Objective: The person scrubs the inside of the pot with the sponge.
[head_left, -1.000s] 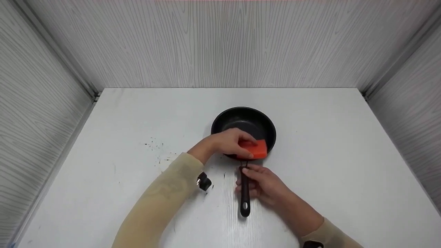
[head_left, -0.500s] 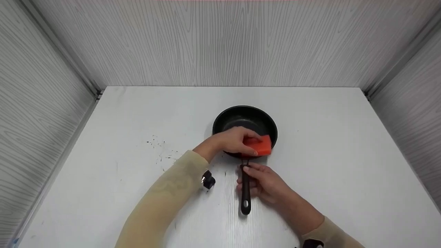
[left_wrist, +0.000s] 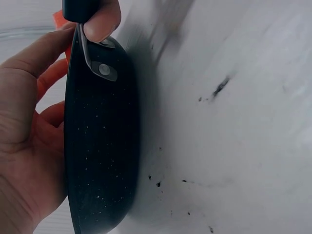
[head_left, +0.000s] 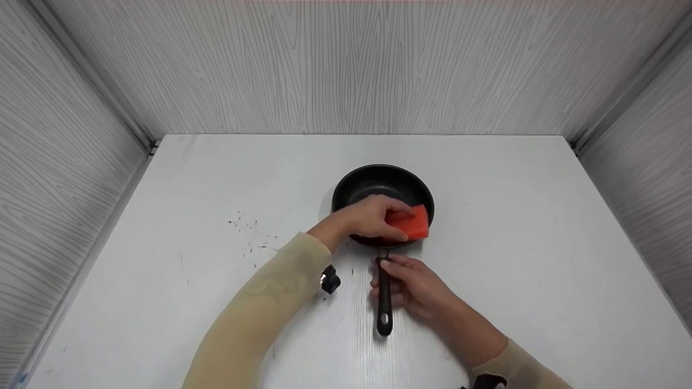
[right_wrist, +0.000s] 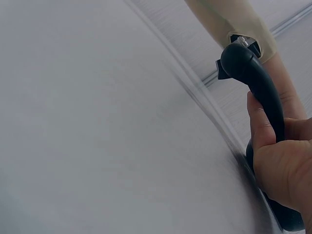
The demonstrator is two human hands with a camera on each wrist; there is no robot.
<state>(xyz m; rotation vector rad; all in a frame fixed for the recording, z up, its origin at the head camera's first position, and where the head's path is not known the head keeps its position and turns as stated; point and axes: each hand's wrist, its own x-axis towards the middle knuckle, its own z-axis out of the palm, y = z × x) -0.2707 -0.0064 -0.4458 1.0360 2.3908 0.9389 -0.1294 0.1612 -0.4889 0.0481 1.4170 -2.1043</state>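
A black frying pan (head_left: 373,186) sits on the white table, its dark handle (head_left: 384,308) pointing toward me. In the head view my left hand (head_left: 370,217) reaches over the pan's near left rim and grips an orange-red sponge (head_left: 416,222) against the inside, at the near right. The left wrist view shows the pan's speckled outer side (left_wrist: 102,146) and riveted handle bracket, with most of the sponge hidden. My right hand (head_left: 419,286) holds the handle near the pan end, thumb on top; in the right wrist view the handle (right_wrist: 263,87) rises past the fingers.
Dark crumbs and specks (head_left: 254,237) lie scattered on the white table (head_left: 513,227) left of the pan. Grey wood-grain panels (head_left: 357,65) wall in the back and both sides. Small black devices sit at both sleeves' cuffs.
My left hand has moved the sponge slightly right and farther from me along the inside of the pan. The right hand keeps its hold on the handle, and the pan stays nearly in place.
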